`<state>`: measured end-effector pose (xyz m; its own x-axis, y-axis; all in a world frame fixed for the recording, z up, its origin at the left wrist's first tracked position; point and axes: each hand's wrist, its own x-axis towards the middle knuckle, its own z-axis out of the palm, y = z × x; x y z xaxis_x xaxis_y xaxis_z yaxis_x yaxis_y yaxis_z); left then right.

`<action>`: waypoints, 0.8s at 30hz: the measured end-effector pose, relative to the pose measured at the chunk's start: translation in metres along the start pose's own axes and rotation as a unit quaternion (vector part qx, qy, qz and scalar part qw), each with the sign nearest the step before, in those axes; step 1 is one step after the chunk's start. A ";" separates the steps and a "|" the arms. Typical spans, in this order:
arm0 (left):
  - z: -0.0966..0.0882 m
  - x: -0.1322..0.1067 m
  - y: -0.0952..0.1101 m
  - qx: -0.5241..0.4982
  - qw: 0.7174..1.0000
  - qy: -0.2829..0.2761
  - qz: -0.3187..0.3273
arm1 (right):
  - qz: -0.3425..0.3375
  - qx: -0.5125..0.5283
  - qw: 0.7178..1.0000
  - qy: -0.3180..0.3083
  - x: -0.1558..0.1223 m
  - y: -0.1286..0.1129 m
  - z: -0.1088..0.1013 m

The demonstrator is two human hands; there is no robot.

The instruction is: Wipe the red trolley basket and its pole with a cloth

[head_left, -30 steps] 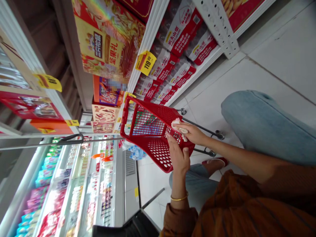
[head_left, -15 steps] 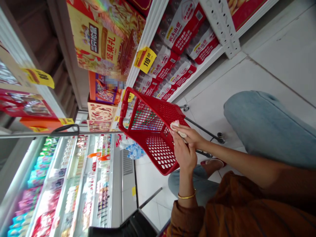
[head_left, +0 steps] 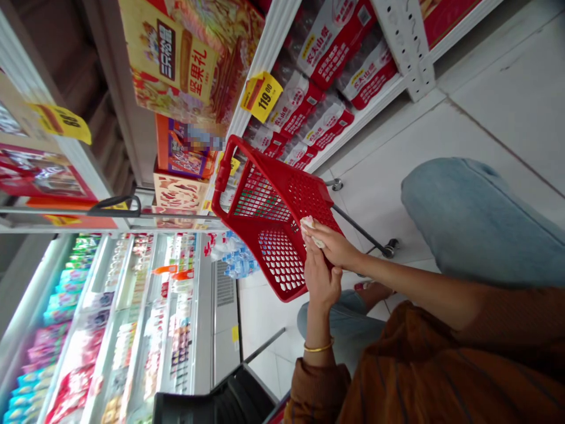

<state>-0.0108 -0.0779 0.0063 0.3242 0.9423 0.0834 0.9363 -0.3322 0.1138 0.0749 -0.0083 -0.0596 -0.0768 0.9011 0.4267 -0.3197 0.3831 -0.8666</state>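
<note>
A crumpled white-and-pink cloth (head_left: 308,224) sits between my two hands, in front of the near side of a red shopping basket cart (head_left: 265,215). My right hand (head_left: 336,246) pinches the cloth from above, its fingers bent over it. My left hand (head_left: 321,284), below it in the picture, has its fingers together against the cloth's lower edge and its thumb sticking out. The two hands touch and overlap. They cover part of the basket's near rim, so whether they press on it I cannot tell. The basket's mesh walls show, with its handle towards the shelves.
The view is turned sideways. Shelves hold boxed snacks (head_left: 194,65) and red-labelled bottle packs (head_left: 335,41). A refrigerated display (head_left: 132,330) stands at lower left. Near it are blue bottle packs (head_left: 241,259) and a black object (head_left: 220,403). My bent knee (head_left: 459,218) is close by.
My hands and the cloth have shifted slightly left in the view, with the fingers still together. The basket and shelves have shifted a little too, as the camera has moved.
</note>
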 end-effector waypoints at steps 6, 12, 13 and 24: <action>0.003 -0.009 -0.004 0.011 1.000 0.022 0.004 | -0.028 -0.024 0.999 -0.036 -0.034 -0.005 0.006; 0.006 -0.016 0.000 0.034 0.999 0.023 -0.030 | -0.058 -0.086 0.994 -0.036 -0.059 0.010 0.009; 0.006 -0.016 0.000 0.041 0.998 0.021 -0.035 | -0.064 -0.095 0.993 -0.034 -0.063 0.014 0.010; 0.012 -0.018 -0.010 0.100 0.994 0.031 -0.013 | -0.106 -0.192 0.975 -0.020 -0.094 0.058 0.006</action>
<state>-0.0249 -0.0911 -0.0085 0.2966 0.9439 0.1451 0.9544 -0.2874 -0.0813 0.0580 -0.0714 -0.1488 -0.0873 0.7874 0.6103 0.0443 0.6151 -0.7872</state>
